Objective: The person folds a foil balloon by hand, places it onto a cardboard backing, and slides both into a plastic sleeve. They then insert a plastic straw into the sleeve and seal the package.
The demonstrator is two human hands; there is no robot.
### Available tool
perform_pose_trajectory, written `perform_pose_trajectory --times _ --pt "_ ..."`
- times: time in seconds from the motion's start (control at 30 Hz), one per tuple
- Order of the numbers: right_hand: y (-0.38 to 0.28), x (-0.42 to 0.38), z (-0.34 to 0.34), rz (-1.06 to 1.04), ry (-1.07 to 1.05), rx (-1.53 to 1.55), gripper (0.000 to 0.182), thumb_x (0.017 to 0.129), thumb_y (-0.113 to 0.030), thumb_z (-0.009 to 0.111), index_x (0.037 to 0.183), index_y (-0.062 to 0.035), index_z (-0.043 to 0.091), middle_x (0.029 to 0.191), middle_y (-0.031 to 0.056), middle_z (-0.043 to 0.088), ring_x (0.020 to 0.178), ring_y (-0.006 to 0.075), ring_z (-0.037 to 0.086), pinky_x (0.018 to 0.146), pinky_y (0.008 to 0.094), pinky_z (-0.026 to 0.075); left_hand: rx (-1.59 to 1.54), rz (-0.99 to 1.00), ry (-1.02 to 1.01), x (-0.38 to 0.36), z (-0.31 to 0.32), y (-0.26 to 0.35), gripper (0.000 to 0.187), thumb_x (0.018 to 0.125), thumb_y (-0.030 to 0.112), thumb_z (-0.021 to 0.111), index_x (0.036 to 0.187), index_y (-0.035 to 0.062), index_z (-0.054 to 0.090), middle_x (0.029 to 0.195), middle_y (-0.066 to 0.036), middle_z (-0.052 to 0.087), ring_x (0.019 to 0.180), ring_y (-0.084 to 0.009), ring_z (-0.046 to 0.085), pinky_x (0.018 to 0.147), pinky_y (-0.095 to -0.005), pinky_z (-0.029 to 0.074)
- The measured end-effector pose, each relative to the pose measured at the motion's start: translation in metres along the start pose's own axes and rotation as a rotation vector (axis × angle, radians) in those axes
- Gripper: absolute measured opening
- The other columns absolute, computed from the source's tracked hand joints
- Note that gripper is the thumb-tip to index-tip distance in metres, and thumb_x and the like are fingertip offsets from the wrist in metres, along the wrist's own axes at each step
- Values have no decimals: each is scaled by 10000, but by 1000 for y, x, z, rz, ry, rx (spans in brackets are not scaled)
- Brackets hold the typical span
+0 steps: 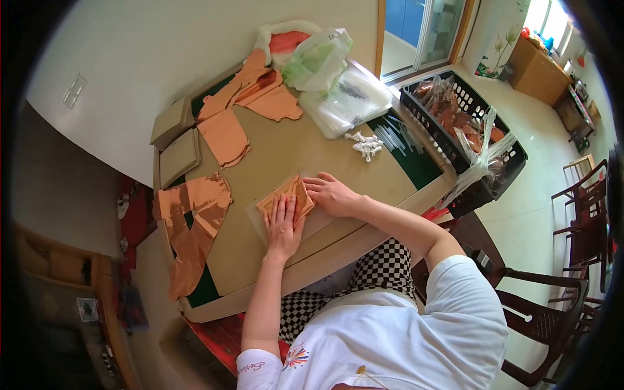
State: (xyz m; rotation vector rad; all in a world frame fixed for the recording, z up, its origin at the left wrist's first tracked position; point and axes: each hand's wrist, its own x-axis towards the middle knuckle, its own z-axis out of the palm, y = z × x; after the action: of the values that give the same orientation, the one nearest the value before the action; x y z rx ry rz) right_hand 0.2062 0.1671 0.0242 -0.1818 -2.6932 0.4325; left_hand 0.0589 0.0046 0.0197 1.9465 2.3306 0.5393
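A folded copper-coloured foil packet (300, 190) lies on the table near its front edge, on what looks like a clear plastic sleeve (316, 224). My left hand (282, 226) rests flat on top of the packet with its fingers stretched out. At the packet's right side is my right hand (333, 195), palm down, fingers extended and touching its edge. Left of my hands lies a large sheet of flat shiny copper foil (201, 208). Farther back is a fanned stack of similar foil pieces (224, 136).
Clear plastic bags (354, 97) and a green-white bag (318, 62) lie at the back. Small white plastic pieces (367, 146) and pale thin tubes (400, 136) sit on the right. A black crate (513, 159) holds bagged foil. Cardboard blocks (180, 156) stand at left.
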Motion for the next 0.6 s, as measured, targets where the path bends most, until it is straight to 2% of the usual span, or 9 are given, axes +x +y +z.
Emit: perform_pose_trajectory --times 0.1,0.3,0.6 --pt "7 3 -9 11 -84 64 426 820 -131 539 1243 -88 540 1341 68 503 1315 218 380 1087 453 257 6 -4 -10 0 0 0 573 960 426 384 1456 153 299 1512 -140 243 1397 -333 209 1109 -551 108" --pt "17 8 4 -37 -1 51 424 823 -139 553 1237 -52 530 1356 89 489 1308 237 388 1080 451 263 -2 -7 -22 0 0 -2 569 965 421 373 1451 133 307 1515 -136 238 1403 -328 196 1110 -549 101" --pt "13 7 -2 -47 45 19 355 818 -154 571 1166 -83 569 1339 102 498 1295 253 396 1052 457 285 0 -4 -16 -1 0 -1 567 968 421 361 1449 123 312 1517 -130 237 1411 -308 180 1113 -541 101"
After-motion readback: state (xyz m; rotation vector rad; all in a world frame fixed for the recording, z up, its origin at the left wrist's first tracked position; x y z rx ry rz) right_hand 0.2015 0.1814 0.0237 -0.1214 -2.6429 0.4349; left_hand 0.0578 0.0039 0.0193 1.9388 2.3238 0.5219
